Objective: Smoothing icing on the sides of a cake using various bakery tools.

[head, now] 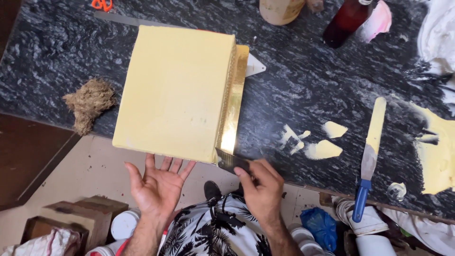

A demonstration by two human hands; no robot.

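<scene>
A dark red bottle (348,21) with a pale label stands at one o'clock on the black stone counter (303,80), a tan container (280,9) at twelve o'clock beside it, and brown cardboard boxes (80,215) lie at eight o'clock on the floor.

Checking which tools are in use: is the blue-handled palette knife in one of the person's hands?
No: the blue-handled palette knife lies alone on the dark counter, while the right hand holds a dark scraper against the yellow cake.
</scene>
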